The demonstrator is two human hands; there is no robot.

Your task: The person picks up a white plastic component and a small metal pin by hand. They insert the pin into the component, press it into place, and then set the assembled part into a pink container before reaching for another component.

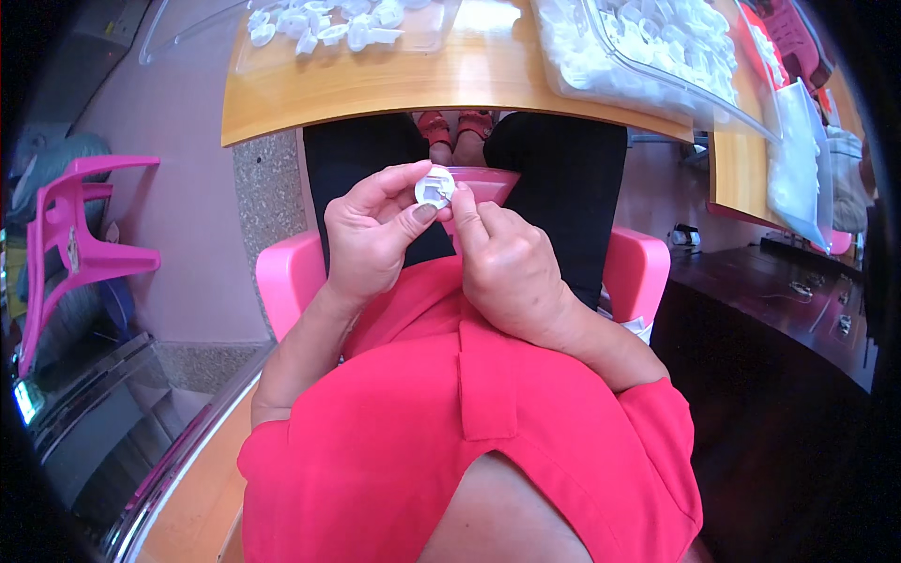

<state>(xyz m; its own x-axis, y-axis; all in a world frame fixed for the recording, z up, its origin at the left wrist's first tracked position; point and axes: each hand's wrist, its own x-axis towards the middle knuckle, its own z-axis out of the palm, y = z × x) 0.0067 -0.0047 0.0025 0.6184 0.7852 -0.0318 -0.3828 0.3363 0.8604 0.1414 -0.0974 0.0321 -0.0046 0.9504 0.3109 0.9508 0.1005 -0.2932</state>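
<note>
A small round white plastic part point(435, 189) with a raised inner shape is held up over my lap. My left hand point(375, 220) pinches it at its left side, with the thumb below and the fingers above. At the part's right edge is my right hand point(507, 263), its index fingertip touching the rim and its other fingers curled in. The right thumb is mostly hidden. Just behind the hands, between my knees, a pink plastic container point(493, 185) is partly covered by them.
On the wooden table point(394, 89) ahead stand a clear tray point(441, 28) with loose white parts and a larger clear bin point(601, 84) full of them. Pink chair arms point(286, 281) flank me. A pink chair point(84, 249) is at left, a dark table point(751, 291) at right.
</note>
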